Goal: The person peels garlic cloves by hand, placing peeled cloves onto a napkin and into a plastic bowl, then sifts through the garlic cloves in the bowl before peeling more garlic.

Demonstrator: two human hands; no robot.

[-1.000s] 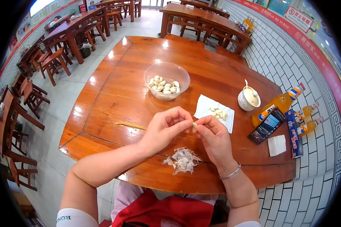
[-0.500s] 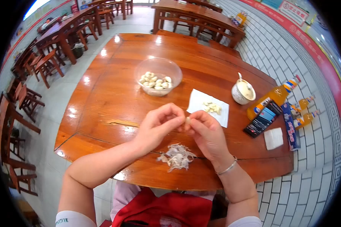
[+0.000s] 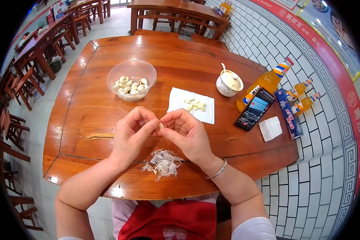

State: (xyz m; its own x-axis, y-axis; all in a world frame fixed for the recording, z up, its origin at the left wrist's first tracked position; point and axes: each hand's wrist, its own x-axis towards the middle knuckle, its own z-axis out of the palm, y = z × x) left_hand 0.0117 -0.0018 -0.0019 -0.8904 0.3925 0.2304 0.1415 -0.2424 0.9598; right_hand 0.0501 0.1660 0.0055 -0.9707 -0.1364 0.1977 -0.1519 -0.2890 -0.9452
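Note:
A garlic clove (image 3: 161,125) is pinched between the fingertips of both hands, over the near half of the table. My left hand (image 3: 131,134) grips it from one side, thumb against forefinger. From the other side, my right hand (image 3: 190,136) holds it the same way, fingers curled. Below the hands lies a loose pile of papery garlic skins (image 3: 163,164). Beyond my left hand stands a clear plastic bowl (image 3: 148,72) with several unpeeled cloves in it. A white napkin (image 3: 176,105) carries several peeled cloves (image 3: 195,105).
On the wooden table (image 3: 84,116) stand a patterned jar with a spoon (image 3: 229,84), an orange drink bottle (image 3: 264,82) and a phone (image 3: 255,109) leaning against it. Folded tissues (image 3: 270,129) and a blue box (image 3: 289,116) lie near the tiled wall (image 3: 324,132).
The camera view has swung to the right, so the table and its things sit further left. Both hands still pinch the clove, with their fingers slightly shifted.

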